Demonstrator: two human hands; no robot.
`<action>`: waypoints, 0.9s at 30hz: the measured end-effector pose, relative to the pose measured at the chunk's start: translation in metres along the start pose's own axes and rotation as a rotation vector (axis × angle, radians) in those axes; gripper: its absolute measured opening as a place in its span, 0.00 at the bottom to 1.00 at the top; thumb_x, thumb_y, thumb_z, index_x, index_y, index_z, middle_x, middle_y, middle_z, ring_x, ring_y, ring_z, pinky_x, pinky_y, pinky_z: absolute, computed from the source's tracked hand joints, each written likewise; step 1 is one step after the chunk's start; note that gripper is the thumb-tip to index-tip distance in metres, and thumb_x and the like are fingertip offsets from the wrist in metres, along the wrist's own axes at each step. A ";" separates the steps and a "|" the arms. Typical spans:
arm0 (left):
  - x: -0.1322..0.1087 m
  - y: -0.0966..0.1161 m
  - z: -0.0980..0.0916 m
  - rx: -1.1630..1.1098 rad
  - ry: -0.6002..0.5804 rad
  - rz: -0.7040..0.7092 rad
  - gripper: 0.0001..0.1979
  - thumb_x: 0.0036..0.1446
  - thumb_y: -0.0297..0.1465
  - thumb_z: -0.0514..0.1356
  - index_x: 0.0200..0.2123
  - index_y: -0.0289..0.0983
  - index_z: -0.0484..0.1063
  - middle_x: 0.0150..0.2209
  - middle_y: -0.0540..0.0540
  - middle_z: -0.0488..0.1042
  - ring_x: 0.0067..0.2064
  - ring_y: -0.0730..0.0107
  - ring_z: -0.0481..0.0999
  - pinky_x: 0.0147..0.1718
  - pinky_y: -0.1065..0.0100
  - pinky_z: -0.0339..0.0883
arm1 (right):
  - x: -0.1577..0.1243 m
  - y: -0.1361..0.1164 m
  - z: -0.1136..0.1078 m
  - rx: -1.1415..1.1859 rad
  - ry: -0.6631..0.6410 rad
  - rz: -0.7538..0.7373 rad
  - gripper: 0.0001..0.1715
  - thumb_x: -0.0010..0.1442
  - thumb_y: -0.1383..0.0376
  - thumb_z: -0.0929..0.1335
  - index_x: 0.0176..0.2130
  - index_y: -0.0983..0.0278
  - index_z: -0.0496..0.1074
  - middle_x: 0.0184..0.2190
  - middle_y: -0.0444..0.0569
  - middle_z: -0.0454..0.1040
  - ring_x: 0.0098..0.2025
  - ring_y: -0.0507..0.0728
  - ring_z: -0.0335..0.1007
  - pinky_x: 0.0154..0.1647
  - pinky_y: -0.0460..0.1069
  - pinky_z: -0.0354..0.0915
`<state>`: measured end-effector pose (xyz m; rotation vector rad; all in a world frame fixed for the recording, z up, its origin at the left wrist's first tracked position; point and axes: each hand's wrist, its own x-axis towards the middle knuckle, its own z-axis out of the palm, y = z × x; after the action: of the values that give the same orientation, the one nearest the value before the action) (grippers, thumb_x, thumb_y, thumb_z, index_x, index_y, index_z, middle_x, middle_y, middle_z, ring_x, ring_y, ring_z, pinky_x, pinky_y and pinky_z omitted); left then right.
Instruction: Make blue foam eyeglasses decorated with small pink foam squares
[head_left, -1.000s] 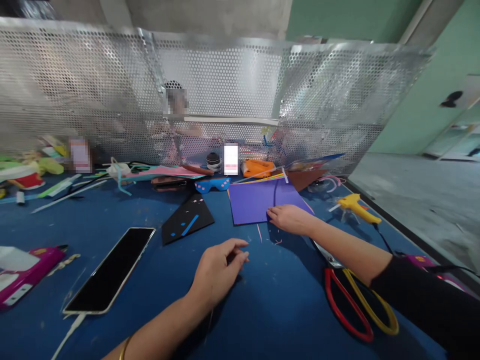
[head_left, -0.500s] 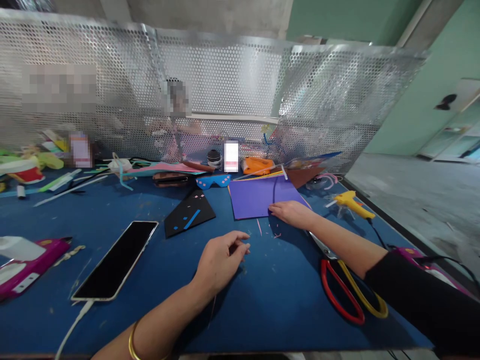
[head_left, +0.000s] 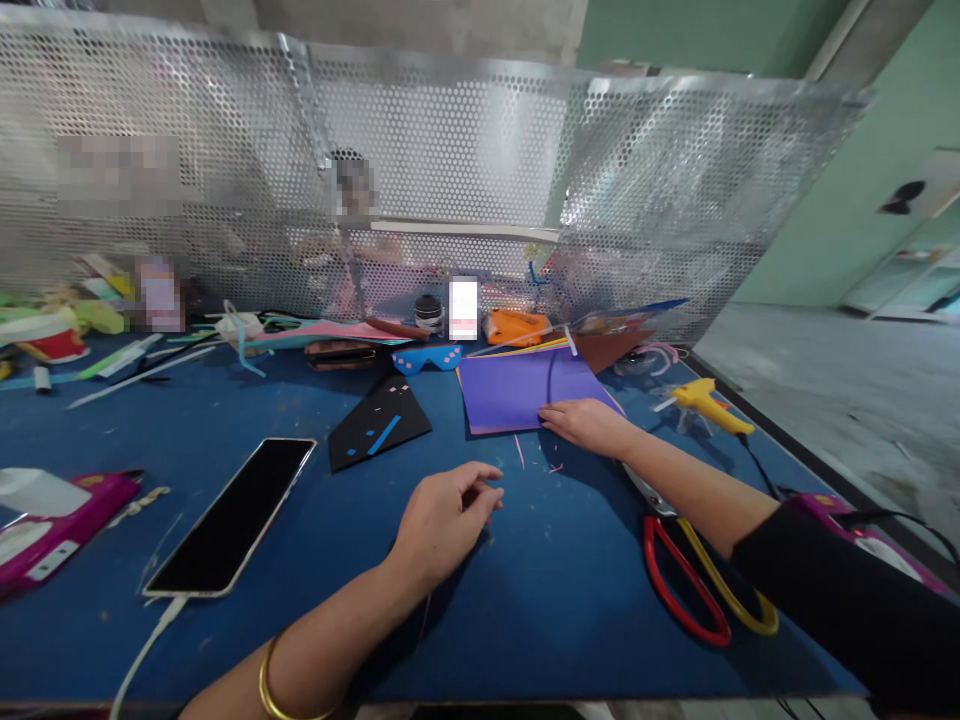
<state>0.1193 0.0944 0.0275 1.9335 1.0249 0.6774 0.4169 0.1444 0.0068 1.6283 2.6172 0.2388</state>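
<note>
My right hand rests on the lower right part of a purple sheet, which tops a stack of coloured sheets. Its fingers lie flat, touching the surface. Nearer to me, my left hand hovers or rests over the blue table with loosely bent fingers, thumb apart, and nothing visible in it. Below my right forearm lie scissors with one red and one yellow handle; the forearm partly hides their blades. A black piece carrying small blue and pink bits sits left of the purple sheet, and blue paper glasses lie behind it.
A charging phone lies at left, beside a magenta tool. On the right are a yellow glue gun and its cord. Paper scraps, an orange object and a lit screen line the perforated metal partition.
The view has shifted very slightly. Both hands keep nearly the same pose and place, and the purple sheet stays under my right hand.
</note>
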 end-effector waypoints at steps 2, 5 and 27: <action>0.000 0.000 0.000 0.005 -0.001 0.000 0.14 0.58 0.35 0.55 0.43 0.41 0.76 0.31 0.51 0.81 0.30 0.68 0.79 0.33 0.66 0.71 | 0.000 -0.001 -0.001 -0.002 -0.014 0.019 0.20 0.66 0.57 0.67 0.54 0.63 0.69 0.52 0.52 0.71 0.48 0.58 0.72 0.48 0.58 0.71; 0.000 0.001 0.001 0.010 -0.002 -0.002 0.13 0.58 0.35 0.55 0.43 0.41 0.76 0.31 0.50 0.81 0.31 0.67 0.79 0.33 0.67 0.71 | 0.000 -0.002 -0.003 -0.004 -0.029 0.063 0.20 0.66 0.57 0.67 0.53 0.64 0.69 0.51 0.52 0.72 0.47 0.57 0.72 0.47 0.57 0.71; 0.031 -0.010 -0.009 0.579 0.200 0.117 0.11 0.61 0.31 0.59 0.47 0.40 0.75 0.49 0.44 0.78 0.52 0.59 0.75 0.51 0.58 0.69 | 0.009 0.004 -0.011 0.094 0.123 0.502 0.19 0.66 0.57 0.67 0.53 0.63 0.69 0.51 0.52 0.72 0.47 0.57 0.72 0.47 0.57 0.71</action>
<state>0.1247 0.1277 0.0256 2.4759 1.3480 0.7007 0.4150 0.1532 0.0189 2.3535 2.2774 0.2412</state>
